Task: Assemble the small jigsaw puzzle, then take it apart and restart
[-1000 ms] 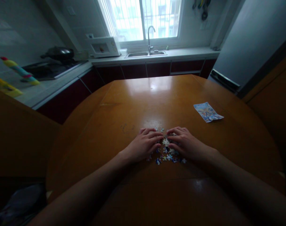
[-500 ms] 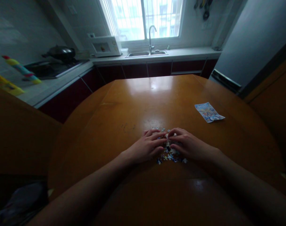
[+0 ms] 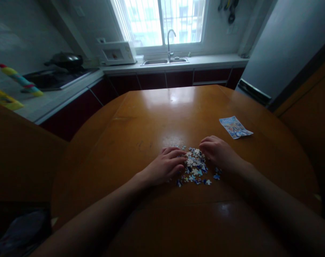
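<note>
A loose pile of jigsaw puzzle pieces [image 3: 196, 162], some white side up and others blue, lies on the wooden table. My left hand [image 3: 168, 165] rests against the pile's left side, palm down, its fingers stretched out and slightly apart. Some pieces show just beyond its fingertips. At the pile's upper right edge is my right hand [image 3: 217, 151], its fingers curled down and close together. The fingertips are hidden, so whether a piece is between them does not show. A few stray blue pieces [image 3: 216, 175] lie below that hand.
A creased, printed picture sheet [image 3: 235, 127] lies on the table [image 3: 151, 117] to the right. Behind are a counter with a sink [image 3: 165, 61], a microwave [image 3: 116, 53] and a pan [image 3: 66, 60] on the stove. A fridge [image 3: 275, 46] stands at right.
My right hand has moved right and slightly away from me, its fingers curling, which uncovers more of the pile. The left hand stays nearly in place. The view has shifted slightly.
</note>
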### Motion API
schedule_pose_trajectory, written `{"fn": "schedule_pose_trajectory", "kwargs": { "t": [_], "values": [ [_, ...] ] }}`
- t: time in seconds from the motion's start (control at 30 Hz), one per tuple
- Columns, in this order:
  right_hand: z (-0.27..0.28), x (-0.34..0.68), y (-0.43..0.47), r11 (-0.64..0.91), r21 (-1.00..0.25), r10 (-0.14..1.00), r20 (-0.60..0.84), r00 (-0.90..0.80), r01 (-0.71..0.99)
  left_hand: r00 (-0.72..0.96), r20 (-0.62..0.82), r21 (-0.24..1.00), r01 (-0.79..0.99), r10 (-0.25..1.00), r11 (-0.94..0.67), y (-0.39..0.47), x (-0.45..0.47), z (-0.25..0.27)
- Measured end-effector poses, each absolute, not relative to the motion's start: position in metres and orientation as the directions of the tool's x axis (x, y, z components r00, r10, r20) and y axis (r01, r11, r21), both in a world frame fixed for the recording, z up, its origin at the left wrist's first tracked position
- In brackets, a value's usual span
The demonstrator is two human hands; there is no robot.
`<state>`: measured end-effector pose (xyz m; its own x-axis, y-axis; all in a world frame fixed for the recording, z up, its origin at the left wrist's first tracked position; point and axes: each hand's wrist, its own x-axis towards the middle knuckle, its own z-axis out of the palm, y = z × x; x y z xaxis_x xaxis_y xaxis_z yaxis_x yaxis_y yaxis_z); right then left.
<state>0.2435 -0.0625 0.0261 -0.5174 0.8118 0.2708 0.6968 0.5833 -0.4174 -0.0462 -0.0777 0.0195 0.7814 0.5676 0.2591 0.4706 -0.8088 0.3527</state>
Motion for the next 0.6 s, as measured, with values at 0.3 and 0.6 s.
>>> {"fn": "schedule_pose_trajectory", "kwargs": {
  "t": [0.3,0.6],
  "values": [
    [0.021,0.226,-0.072,0.669,-0.369,0.736,0.214,-0.642,0.645,0.751,0.318,0.38,0.458,0.578,-0.804,-0.076,-0.046,0.02],
    [0.012,0.23,-0.067,0.626,-0.308,0.78,0.251,-0.574,0.716,0.741,0.34,0.39,0.449,0.579,-0.804,-0.076,-0.045,0.022]
  ]
}}
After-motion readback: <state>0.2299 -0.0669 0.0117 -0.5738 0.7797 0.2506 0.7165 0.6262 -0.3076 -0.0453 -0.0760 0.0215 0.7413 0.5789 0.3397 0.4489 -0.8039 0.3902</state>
